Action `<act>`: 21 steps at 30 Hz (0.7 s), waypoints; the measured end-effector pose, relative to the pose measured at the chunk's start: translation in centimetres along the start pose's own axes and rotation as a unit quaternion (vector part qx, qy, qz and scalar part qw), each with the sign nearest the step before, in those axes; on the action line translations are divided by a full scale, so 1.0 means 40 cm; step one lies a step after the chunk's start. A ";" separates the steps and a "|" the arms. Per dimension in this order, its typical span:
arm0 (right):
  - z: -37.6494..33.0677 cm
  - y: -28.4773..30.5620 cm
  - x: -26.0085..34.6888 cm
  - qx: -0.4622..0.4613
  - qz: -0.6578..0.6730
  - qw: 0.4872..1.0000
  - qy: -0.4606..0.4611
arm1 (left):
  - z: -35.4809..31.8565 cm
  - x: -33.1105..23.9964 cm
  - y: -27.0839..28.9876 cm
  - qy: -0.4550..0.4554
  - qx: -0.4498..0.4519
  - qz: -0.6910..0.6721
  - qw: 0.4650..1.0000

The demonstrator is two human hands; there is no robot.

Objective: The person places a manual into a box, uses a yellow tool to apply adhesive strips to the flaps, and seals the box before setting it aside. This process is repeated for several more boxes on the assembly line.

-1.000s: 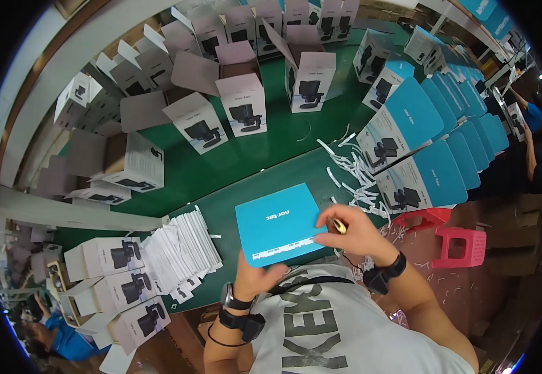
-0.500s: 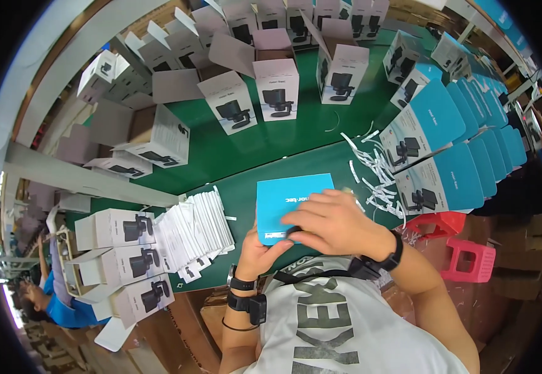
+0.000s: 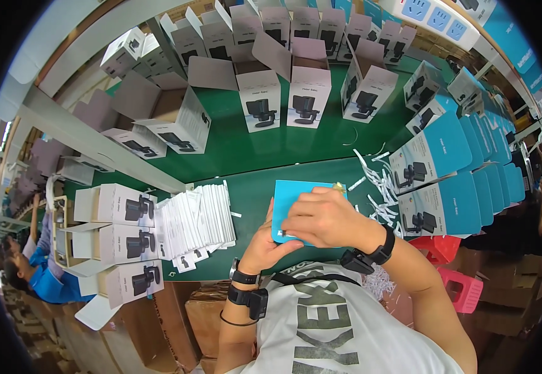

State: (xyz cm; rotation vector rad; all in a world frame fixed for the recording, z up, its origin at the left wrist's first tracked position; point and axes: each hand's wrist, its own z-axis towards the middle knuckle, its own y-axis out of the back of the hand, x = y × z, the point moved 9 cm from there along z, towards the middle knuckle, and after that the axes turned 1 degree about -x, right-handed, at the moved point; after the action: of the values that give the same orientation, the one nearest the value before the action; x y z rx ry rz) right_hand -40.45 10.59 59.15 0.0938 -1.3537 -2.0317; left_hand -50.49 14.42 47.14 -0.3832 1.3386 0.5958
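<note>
Flat blue box (image 3: 291, 198) on green table, open white cartons (image 3: 258, 100) behind — blue-topped boxes (image 3: 436, 146) right.

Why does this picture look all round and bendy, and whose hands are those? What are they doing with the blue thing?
The picture comes from a small camera worn on a person's head, looking down. Its wide lens bends straight edges, so everything looks round. There is no robot here, just a person's two bare hands. The left hand grips the near edge of a flat blue box that lies on the green table. The right hand rests on top of the box and covers much of it. Beside it on the left lies a row of white leaflets. To the right are scattered white paper strips and a row of closed blue boxes. Farther back stand open white cartons with their flaps up.
</note>
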 end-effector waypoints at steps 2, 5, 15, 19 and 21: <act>0.003 -0.002 -0.001 0.022 0.011 1.000 0.005 | 0.003 -0.015 0.003 -0.037 0.006 0.026 0.999; 0.021 0.017 -0.008 -0.019 -0.004 1.000 -0.004 | 0.003 -0.017 0.004 -0.038 0.017 0.029 0.999; 0.038 -0.001 0.007 -0.034 -0.006 0.999 0.016 | -0.007 0.002 0.009 0.018 0.035 -0.011 0.999; 0.032 -0.007 -0.002 0.002 0.021 1.000 0.020 | 0.000 -0.023 0.019 -0.052 0.023 0.059 0.997; 0.028 -0.009 -0.005 0.024 0.052 0.998 0.017 | 0.001 -0.026 0.019 -0.054 0.023 0.054 0.997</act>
State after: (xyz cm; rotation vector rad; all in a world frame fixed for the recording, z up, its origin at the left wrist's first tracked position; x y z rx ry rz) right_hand -40.95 11.66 59.30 0.0775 -1.3595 -1.9042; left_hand -51.04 14.87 48.21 -0.2386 1.2717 0.6645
